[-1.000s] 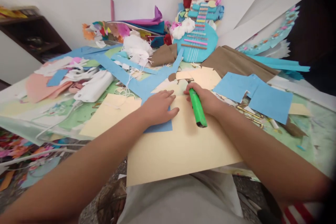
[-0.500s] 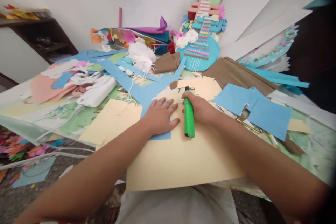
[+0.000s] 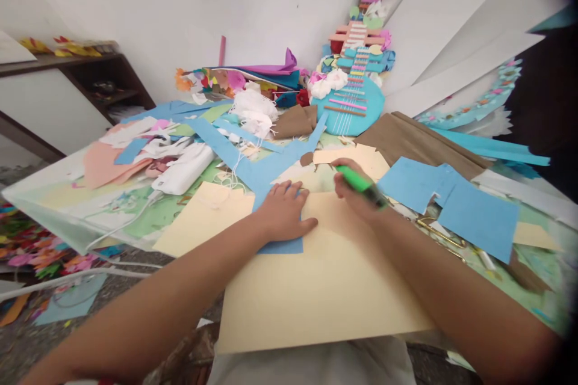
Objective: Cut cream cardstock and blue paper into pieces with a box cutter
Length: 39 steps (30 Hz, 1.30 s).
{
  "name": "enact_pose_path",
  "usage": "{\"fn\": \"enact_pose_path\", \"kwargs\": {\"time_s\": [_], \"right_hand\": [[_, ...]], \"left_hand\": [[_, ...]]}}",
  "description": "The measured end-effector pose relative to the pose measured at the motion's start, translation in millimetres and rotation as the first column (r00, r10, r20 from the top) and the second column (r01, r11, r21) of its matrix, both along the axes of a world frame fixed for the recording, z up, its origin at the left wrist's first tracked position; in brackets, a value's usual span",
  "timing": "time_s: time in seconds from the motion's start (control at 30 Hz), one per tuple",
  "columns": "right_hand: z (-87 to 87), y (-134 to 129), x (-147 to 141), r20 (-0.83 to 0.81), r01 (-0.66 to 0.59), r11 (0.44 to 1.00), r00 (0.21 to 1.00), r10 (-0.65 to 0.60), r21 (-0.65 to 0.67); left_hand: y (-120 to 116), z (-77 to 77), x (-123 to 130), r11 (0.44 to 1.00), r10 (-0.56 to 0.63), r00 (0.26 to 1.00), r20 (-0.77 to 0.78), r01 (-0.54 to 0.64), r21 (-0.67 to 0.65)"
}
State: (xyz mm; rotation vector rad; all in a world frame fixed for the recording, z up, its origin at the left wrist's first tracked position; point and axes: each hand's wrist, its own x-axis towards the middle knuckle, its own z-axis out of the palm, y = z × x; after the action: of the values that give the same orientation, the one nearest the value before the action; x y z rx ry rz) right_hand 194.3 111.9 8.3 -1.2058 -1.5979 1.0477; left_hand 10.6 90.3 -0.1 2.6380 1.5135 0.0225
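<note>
My left hand [image 3: 286, 213] lies flat with its fingers spread on a strip of blue paper [image 3: 282, 246]. Under that strip is a large cream sheet [image 3: 325, 295], which reaches past the table's front edge. To the right, my right hand [image 3: 356, 189] is closed around a long green tool with black ends [image 3: 356, 180]. It is tilted and smeared by motion, so I cannot tell its exact kind. The blue paper runs on from my left hand into a forked shape [image 3: 271, 159] farther back.
At the back a blue paper guitar [image 3: 354, 108] leans against the wall. A white power strip [image 3: 185, 168] with cables stands left. Blue paper pieces [image 3: 481, 213] and brass-coloured scissors [image 3: 440, 234] lie right, before folded brown paper [image 3: 419, 138]. Colourful scraps [image 3: 40, 240] cover the floor at left.
My right hand has lifted and turned the green tool from nearly straight to a slant, shifting it to the right. My left hand stays flat on the blue paper. The camera view has shifted slightly.
</note>
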Motion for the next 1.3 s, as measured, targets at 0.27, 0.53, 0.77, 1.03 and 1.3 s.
{"fn": "enact_pose_path", "kwargs": {"time_s": [0.27,0.53,0.77,1.03,1.3], "right_hand": [[7.2,-9.2,2.8,-0.541,-0.049,0.954,0.832,-0.124,-0.294],[-9.1,-8.6,2.8,-0.625,-0.119,0.926,0.767,-0.142,-0.357],[-16.0,-15.7,10.6,-0.328,-0.045,0.944,0.942,-0.069,-0.327],[-13.4,-17.8,15.9,-0.253,-0.089,0.957,0.967,0.017,-0.275],[-16.6,-20.1,16.4,-0.15,-0.084,0.96,0.988,0.044,-0.267]], "left_hand": [[16.8,10.0,11.9,0.995,-0.052,0.999,0.007,0.051,0.086],[24.3,-9.6,14.9,0.991,0.05,0.988,0.148,-0.067,0.113],[35.2,-9.0,11.2,0.996,0.076,0.973,0.218,-0.085,0.034],[36.1,-4.8,11.4,0.998,0.054,0.962,0.267,-0.064,0.028],[35.2,3.1,12.2,0.999,-0.013,0.977,0.214,0.004,0.042]]}}
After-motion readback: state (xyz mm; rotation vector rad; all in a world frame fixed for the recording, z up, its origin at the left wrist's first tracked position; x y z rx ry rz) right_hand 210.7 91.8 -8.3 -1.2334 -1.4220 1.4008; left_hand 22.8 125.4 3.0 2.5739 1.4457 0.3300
